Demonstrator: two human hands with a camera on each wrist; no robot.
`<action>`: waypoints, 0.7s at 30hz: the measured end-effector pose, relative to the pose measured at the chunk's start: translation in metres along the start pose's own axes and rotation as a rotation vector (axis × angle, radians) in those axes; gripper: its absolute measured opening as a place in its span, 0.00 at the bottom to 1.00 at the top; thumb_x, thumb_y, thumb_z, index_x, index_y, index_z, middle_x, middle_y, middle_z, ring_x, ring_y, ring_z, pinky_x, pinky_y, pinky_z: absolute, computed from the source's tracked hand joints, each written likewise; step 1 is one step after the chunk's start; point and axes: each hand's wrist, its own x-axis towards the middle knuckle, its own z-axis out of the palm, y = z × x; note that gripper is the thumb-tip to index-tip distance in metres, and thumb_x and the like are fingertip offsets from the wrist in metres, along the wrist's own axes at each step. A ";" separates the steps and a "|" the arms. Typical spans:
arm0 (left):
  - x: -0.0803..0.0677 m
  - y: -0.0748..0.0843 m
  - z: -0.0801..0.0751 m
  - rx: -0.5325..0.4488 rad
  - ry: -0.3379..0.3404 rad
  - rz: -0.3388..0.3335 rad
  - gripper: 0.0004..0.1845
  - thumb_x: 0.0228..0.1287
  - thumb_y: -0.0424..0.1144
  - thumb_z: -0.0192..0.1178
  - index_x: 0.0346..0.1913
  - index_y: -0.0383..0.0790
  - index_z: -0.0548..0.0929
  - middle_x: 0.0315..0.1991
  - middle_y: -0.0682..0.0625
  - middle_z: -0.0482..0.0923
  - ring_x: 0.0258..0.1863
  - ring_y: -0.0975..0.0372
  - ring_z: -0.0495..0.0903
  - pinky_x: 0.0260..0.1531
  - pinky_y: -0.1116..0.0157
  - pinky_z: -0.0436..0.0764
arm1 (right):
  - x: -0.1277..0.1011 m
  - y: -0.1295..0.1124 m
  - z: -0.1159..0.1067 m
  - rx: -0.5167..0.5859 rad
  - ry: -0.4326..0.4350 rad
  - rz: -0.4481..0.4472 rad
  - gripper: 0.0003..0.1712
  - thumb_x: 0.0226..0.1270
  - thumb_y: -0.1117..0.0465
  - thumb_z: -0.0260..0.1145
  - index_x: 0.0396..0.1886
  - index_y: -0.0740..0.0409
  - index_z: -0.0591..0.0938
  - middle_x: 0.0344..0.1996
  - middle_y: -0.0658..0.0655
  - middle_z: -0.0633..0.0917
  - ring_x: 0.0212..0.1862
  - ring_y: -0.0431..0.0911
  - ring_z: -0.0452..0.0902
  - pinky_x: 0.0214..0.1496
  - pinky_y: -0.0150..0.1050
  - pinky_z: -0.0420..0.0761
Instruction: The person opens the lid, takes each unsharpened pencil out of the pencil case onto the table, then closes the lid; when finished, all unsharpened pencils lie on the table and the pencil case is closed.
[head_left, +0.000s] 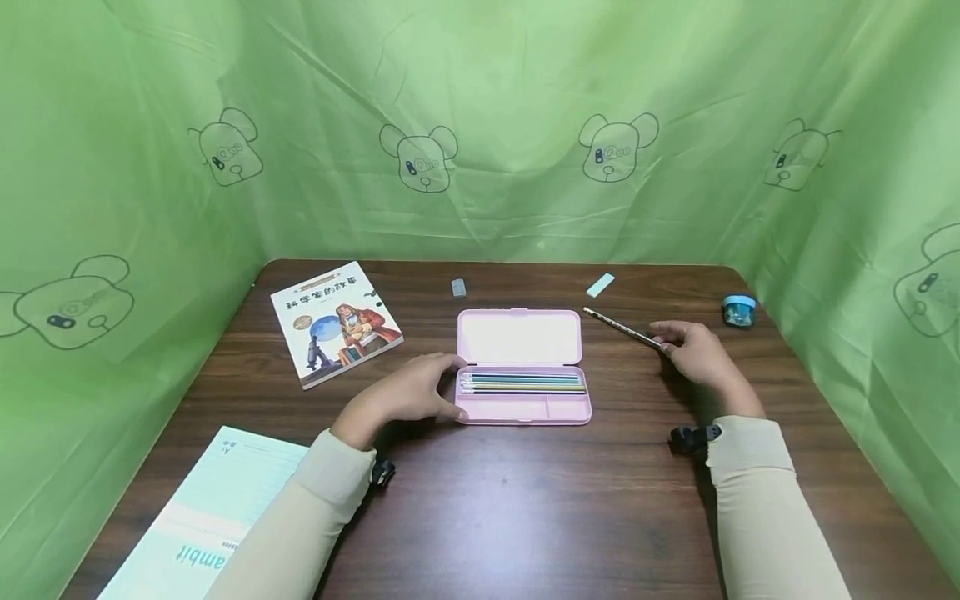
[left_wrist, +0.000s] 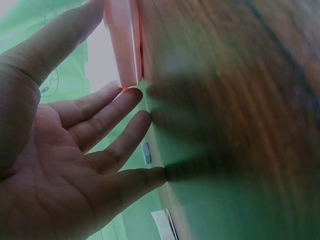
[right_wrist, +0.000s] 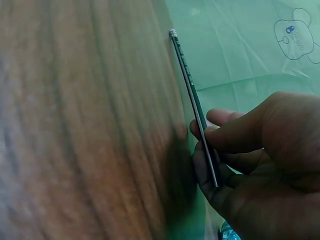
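A pink pencil case (head_left: 510, 408) lies on the table with its lid raised, and several pencils (head_left: 522, 382) with white ends lie side by side in its upper compartment. At the case's left end is my left hand (head_left: 408, 390), thumb at the near corner and index finger by the hinge. Its fingers (left_wrist: 115, 107) look spread and fairly straight in the left wrist view. My right hand (head_left: 697, 354) pinches a dark patterned pencil (head_left: 621, 325) near one end, between thumb and fingers. The pencil's pale-tipped end points away, up and to the left.
A picture-covered book (head_left: 337, 325) lies back left, a pale notebook (head_left: 217, 500) front left, partly under the left sleeve. A grey eraser (head_left: 458, 288) and light blue piece (head_left: 600, 285) lie behind the case. A blue-lidded jar (head_left: 739, 311) stands far right. Green cloth surrounds the table.
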 end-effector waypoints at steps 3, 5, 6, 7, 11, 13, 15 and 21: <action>-0.001 0.001 -0.001 0.003 -0.001 -0.005 0.41 0.59 0.50 0.86 0.72 0.37 0.81 0.71 0.41 0.83 0.73 0.48 0.80 0.79 0.46 0.75 | 0.001 0.002 0.001 -0.030 0.001 -0.014 0.22 0.85 0.70 0.60 0.73 0.69 0.81 0.58 0.73 0.90 0.61 0.66 0.85 0.56 0.52 0.81; -0.001 0.001 -0.001 0.009 -0.001 -0.006 0.41 0.59 0.50 0.86 0.72 0.37 0.81 0.71 0.41 0.83 0.73 0.48 0.80 0.79 0.46 0.75 | 0.002 0.003 0.002 -0.045 0.002 -0.019 0.23 0.85 0.70 0.60 0.74 0.68 0.81 0.58 0.73 0.90 0.62 0.67 0.85 0.59 0.58 0.81; -0.002 0.001 -0.001 0.011 -0.001 -0.007 0.41 0.59 0.49 0.86 0.71 0.37 0.81 0.71 0.40 0.83 0.72 0.48 0.80 0.79 0.46 0.75 | 0.002 0.003 0.003 -0.052 0.003 -0.023 0.23 0.85 0.70 0.60 0.74 0.68 0.81 0.58 0.73 0.90 0.62 0.68 0.85 0.60 0.60 0.81; -0.002 0.001 -0.001 0.015 -0.002 -0.007 0.41 0.59 0.49 0.86 0.71 0.37 0.81 0.71 0.41 0.83 0.72 0.48 0.80 0.79 0.46 0.75 | 0.001 0.004 0.003 -0.056 0.004 -0.024 0.23 0.85 0.70 0.60 0.74 0.68 0.81 0.58 0.73 0.90 0.62 0.68 0.85 0.60 0.61 0.81; -0.002 0.002 0.001 0.021 -0.003 -0.009 0.41 0.59 0.49 0.86 0.71 0.36 0.81 0.71 0.40 0.83 0.73 0.47 0.80 0.79 0.46 0.75 | 0.000 0.005 0.006 -0.054 0.012 -0.035 0.23 0.83 0.71 0.62 0.73 0.69 0.81 0.57 0.73 0.90 0.60 0.69 0.86 0.61 0.63 0.82; -0.002 0.002 0.001 0.021 -0.003 -0.011 0.42 0.59 0.49 0.86 0.72 0.36 0.80 0.71 0.40 0.83 0.74 0.47 0.80 0.79 0.46 0.75 | 0.000 0.004 0.007 -0.053 0.013 -0.036 0.23 0.82 0.71 0.63 0.73 0.69 0.81 0.56 0.73 0.90 0.60 0.69 0.86 0.60 0.63 0.82; -0.002 0.002 0.001 0.017 -0.003 -0.013 0.42 0.59 0.49 0.86 0.72 0.36 0.80 0.72 0.40 0.83 0.74 0.46 0.79 0.80 0.45 0.74 | 0.001 0.004 0.007 -0.053 0.013 -0.036 0.23 0.82 0.72 0.64 0.73 0.69 0.81 0.56 0.73 0.90 0.60 0.69 0.86 0.59 0.63 0.83; -0.002 0.002 0.000 0.017 -0.002 -0.012 0.41 0.59 0.49 0.85 0.72 0.37 0.80 0.72 0.40 0.83 0.75 0.47 0.79 0.80 0.45 0.74 | 0.000 0.002 0.003 -0.052 0.013 -0.039 0.24 0.83 0.67 0.66 0.74 0.67 0.81 0.61 0.73 0.89 0.61 0.69 0.86 0.60 0.62 0.84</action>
